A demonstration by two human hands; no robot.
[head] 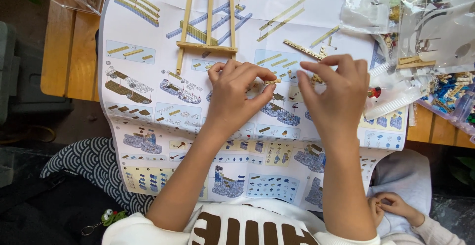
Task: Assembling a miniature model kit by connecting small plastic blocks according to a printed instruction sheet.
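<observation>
Fingers of left hand pinch small tan brick piece; right hand fingers pinch another tan piece over instruction sheet.

Slatted wooden table in daylight over dark floor.

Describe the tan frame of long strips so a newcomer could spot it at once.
Start at the big instruction sheet covering the table. At its top centre, above the left hand, lies the frame: three long tan uprights joined by a crossbar, far larger than the loose strips nearby.
</observation>
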